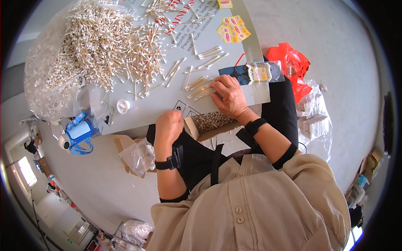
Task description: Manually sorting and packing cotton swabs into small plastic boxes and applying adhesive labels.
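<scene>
My left hand (168, 125) is closed in a fist at the near table edge; whatever it may hold is hidden. My right hand (229, 95) rests at the table's near right part, its bent fingers and thumb around the ends of a few cotton swabs (197, 93). Just beyond it, a row of cotton swabs (253, 73) lies side by side with a yellow printed card (262, 74) on top, over a clear and blue packet (234, 74). Loose swabs (175, 69) lie farther left. An open cardboard box (205, 134) holding many swabs sits below the table edge, between my forearms.
A large heap of cotton swabs (104, 46) spills from a clear bag at the left. Several yellow cards (234, 29) lie at the far right. A white round cap (123, 106) and a blue bottle (79, 130) are near the left edge. A red bag (289, 62) stands right of the table.
</scene>
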A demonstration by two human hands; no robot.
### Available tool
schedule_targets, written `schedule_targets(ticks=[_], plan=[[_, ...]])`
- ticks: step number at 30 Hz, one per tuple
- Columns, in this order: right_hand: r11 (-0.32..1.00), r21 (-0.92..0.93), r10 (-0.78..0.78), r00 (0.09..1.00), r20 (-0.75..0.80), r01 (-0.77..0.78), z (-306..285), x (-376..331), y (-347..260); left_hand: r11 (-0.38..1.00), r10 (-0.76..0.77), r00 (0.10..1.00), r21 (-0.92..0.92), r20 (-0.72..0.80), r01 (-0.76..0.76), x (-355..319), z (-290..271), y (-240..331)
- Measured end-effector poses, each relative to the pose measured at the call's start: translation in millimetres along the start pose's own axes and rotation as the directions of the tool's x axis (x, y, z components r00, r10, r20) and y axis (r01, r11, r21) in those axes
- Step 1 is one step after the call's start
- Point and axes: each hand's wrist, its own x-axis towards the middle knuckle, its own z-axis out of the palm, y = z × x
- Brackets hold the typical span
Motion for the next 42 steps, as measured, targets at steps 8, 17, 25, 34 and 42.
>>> schedule_targets(ticks=[8,17,25,34,42], plan=[[1.0,0.025,0.002,1.0,-0.023,-0.002,0,0,-1,0.983,0.114,0.992,-0.151,0.054,-0.105,3,-3,29],[0.999,0.049,0.003,1.0,-0.002,-0.003,1,1,-2,0.979,0.056,0.862,-0.142,-0.504,-0.147,72,5,38],[0.999,0.042,0.003,1.0,-0.009,-0.003,0,0,0,0.974,0.19,0.924,-0.054,-0.331,-0.22,88,-8,33],[0.999,0.041,-0.003,1.0,-0.017,0.003,0,1,-1,0.973,0.127,0.838,-0.099,-0.531,-0.21,77,5,46],[0.999,0.04,-0.005,0.999,-0.033,0.006,0,0,-2,0.967,0.203,0.87,-0.045,-0.45,-0.25,78,11,47]])
